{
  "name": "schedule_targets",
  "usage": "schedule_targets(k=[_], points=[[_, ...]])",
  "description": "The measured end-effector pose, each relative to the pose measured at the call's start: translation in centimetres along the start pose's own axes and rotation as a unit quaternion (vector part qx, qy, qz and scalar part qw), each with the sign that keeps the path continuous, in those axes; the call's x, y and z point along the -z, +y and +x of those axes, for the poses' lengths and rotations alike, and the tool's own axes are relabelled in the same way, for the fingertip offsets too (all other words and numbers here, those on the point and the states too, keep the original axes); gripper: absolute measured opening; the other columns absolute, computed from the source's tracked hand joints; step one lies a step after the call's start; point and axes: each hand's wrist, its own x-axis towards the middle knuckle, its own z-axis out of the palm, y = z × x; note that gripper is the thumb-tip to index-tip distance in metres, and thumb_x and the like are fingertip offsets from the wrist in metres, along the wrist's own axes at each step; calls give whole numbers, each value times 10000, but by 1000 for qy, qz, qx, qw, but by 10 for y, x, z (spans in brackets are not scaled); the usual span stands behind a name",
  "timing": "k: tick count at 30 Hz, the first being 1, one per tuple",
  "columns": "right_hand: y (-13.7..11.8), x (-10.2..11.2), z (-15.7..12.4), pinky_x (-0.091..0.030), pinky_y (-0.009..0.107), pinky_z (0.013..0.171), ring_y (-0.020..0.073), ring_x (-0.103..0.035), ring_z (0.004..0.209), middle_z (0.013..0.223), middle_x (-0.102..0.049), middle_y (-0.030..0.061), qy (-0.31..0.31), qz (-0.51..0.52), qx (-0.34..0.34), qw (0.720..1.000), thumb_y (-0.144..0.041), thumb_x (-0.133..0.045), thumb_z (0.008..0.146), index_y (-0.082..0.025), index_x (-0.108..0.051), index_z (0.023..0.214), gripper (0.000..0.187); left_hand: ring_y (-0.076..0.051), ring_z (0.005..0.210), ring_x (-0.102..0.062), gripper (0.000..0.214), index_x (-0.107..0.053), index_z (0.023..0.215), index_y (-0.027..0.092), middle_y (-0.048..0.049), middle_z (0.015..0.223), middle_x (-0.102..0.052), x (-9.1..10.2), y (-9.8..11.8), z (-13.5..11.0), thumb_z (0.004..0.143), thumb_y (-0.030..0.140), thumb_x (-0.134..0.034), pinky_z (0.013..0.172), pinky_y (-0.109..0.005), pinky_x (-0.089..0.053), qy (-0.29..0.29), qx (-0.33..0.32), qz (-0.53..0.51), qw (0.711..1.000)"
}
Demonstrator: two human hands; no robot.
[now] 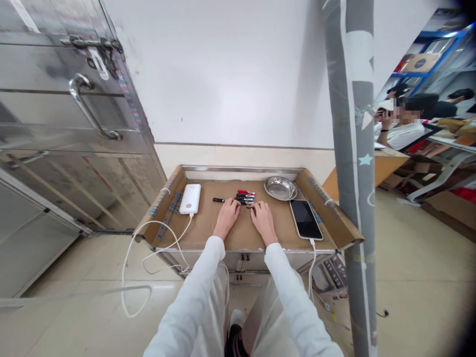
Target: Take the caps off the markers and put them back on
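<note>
My left hand (226,216) rests on the cardboard-covered table top (243,233), fingers curled just below a row of marker pens (245,197). One black pen (219,200) lies apart to the left of the row. My right hand (261,218) lies beside it, fingers bent, fingertips touching a dark pen at the row's near edge. Whether either hand grips a pen is too small to make out. Both arms are in white sleeves.
A white power bank (190,199) with a white cable (148,248) lies at the left. A steel dish (280,188) and a phone (305,218) sit at the right. A grey wrapped pillar (353,173) stands right; a steel cabinet (67,124) stands left. People sit far right.
</note>
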Motion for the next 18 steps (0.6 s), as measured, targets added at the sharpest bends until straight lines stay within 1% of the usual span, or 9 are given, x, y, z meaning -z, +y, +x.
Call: schedule_targets(k=[3, 6, 10, 13, 18], points=[[0, -1, 0, -402, 353, 789, 240, -491, 890, 927, -562, 94, -5, -13, -5, 1000, -214, -418, 915, -184, -587, 943, 174, -207, 914, -546, 78, -557, 929, 198, -51, 937, -558, -1, -1, 2, 888, 190, -492, 873, -382, -463, -28, -5, -14, 999], [-1, -1, 0, -395, 349, 785, 239, -492, 888, 923, -564, 93, -9, -17, 2, 1000, -239, -400, 934, -184, -592, 938, 199, -202, 921, -546, 72, -568, 910, 200, -47, 933, -561, -2, -2, 3, 885, 187, -502, 875, -375, -466, -48, -11, -45, 998], [-1, 0, 0, -378, 340, 803, 228, -493, 885, 919, -579, 87, -29, -7, 22, 999, -257, -376, 955, -183, -602, 944, 237, -192, 932, -546, 92, -577, 924, 198, -43, 945, -559, -2, -2, 4, 892, 184, -493, 887, -364, -463, -62, -9, -86, 994], [-1, 1, 1, -365, 326, 802, 218, -493, 880, 912, -596, 78, -36, 13, 20, 999, -255, -371, 962, -185, -606, 951, 246, -180, 931, -551, 100, -584, 938, 198, -43, 962, -557, -3, -2, 4, 897, 192, -493, 890, -348, -461, -76, -12, -108, 991], [1, -1, 1, -346, 314, 786, 209, -496, 871, 910, -624, 60, -48, 37, 22, 998, -261, -382, 963, -201, -619, 944, 244, -184, 929, -555, 89, -591, 916, 196, -44, 936, -562, -3, -2, 4, 894, 210, -506, 892, -348, -457, -74, -5, -122, 990]])
